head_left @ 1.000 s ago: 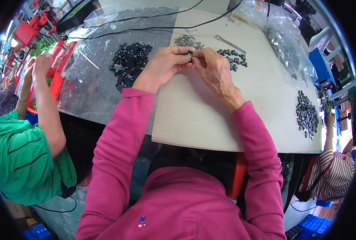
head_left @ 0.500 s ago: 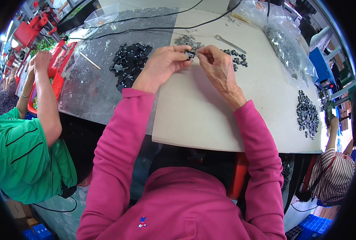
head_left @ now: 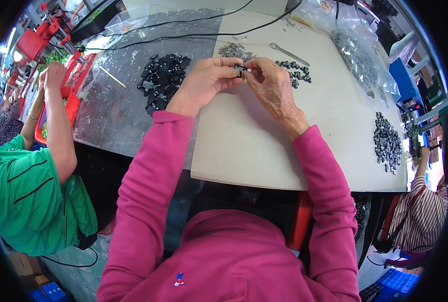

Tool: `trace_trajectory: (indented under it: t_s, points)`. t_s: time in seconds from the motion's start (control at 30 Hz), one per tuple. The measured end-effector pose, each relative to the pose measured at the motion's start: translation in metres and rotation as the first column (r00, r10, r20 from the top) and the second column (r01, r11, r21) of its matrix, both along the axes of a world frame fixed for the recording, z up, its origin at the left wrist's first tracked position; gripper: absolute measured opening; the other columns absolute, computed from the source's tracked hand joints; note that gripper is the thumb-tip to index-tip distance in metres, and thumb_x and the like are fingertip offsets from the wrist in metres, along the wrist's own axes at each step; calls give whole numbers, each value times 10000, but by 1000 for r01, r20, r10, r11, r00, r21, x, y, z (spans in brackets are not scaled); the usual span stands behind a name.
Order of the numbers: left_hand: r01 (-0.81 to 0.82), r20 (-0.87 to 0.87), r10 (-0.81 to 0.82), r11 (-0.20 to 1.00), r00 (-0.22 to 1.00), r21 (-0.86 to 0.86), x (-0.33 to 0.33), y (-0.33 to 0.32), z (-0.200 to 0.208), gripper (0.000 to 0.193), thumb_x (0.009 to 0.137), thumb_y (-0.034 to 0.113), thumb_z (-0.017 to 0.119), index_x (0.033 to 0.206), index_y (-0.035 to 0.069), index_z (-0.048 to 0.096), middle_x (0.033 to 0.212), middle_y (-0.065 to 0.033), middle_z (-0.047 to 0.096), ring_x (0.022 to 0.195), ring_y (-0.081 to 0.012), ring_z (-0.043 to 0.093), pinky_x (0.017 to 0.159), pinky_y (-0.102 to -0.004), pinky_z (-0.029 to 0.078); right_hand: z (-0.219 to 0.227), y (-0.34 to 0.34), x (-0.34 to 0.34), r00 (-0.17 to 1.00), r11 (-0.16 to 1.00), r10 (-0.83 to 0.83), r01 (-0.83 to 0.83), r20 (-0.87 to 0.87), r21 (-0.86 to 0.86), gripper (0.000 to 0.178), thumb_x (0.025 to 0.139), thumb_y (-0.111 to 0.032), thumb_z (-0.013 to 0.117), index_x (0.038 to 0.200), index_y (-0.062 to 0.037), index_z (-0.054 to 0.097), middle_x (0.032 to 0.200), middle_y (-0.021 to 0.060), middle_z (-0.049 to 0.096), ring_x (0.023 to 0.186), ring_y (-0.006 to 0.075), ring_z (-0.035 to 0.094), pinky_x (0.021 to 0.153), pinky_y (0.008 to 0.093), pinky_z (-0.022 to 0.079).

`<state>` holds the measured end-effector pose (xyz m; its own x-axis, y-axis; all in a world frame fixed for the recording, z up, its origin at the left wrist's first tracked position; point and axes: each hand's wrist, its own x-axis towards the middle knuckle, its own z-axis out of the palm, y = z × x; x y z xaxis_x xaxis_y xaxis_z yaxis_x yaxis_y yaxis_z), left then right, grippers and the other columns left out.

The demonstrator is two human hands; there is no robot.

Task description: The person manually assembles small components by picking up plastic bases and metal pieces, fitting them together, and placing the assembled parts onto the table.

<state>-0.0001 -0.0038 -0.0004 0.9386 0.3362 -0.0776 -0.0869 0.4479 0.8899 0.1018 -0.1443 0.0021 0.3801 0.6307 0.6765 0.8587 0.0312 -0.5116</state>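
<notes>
Between my two hands, above the far middle of the table, is a small black plastic part (head_left: 239, 70). My left hand (head_left: 207, 80) pinches it between thumb and fingers. My right hand (head_left: 272, 85) is closed at the part's right side, its thumb and fingertips meeting there; whether it also holds a tiny metal piece is too small to make out. Just beyond the hands lies a pile of small silvery metal pieces (head_left: 235, 51). A heap of black plastic parts (head_left: 162, 80) spreads left of my left hand, and several dark parts (head_left: 300, 74) lie right of my right hand.
Metal tweezers (head_left: 289, 54) lie at the back. A clear bag of metal pieces (head_left: 357, 60) rests at the far right, near another dark pile (head_left: 387, 143). Black cables (head_left: 183, 36) cross the back. A person in green (head_left: 37, 186) works at a red press (head_left: 37, 43) on the left.
My right fingertips have moved slightly left and now press against the black part's side. My left hand stays nearly still, with the part in its pinch.
</notes>
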Motion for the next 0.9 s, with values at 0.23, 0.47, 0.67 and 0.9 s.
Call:
trace_trajectory:
  t_s: [0.23, 0.47, 0.67, 0.9]
  points:
    - [-13, -5, 13, 1000, 1000, 4, -1, 1, 1, 244, 809, -14, 602, 1049, -45, 573, 944, -113, 614, 830, -179, 631, 769, -270, 547, 2, 0, -1, 999, 1000, 17, -17, -47, -3, 146, 733, -57, 655, 851, -5, 586, 744, 143, 621, 652, 258, 627, 578, 330, 496]
    - [-39, 6, 39, 999, 999, -11, -1, 2, 2, 266, 787, -28, 608, 1048, -58, 564, 922, -123, 612, 819, -223, 646, 770, -286, 550, 0, 0, 4, 899, 995, 64, -91, -434, -43, 146, 829, -89, 583, 891, 42, 597, 672, 21, 582, 589, 70, 522, 533, 222, 433]
    - [-19, 1, 19, 999, 1000, 41, -1, 2, -1, 270, 790, -18, 616, 1053, -52, 564, 914, -115, 610, 826, -220, 642, 782, -284, 545, 5, -1, 3, 820, 983, 25, -125, -572, -136, 158, 761, -102, 587, 796, 50, 613, 620, 54, 582, 542, 87, 505, 501, 248, 425]
    - [11, 8, -12, 997, 1000, 81, -1, -3, 2, 263, 793, -3, 626, 1047, -39, 572, 937, -106, 605, 825, -204, 635, 784, -275, 540, 13, -6, 5, 698, 975, 0, -159, -717, -154, 165, 736, -119, 586, 725, 45, 602, 602, 24, 557, 536, 70, 471, 486, 232, 392]
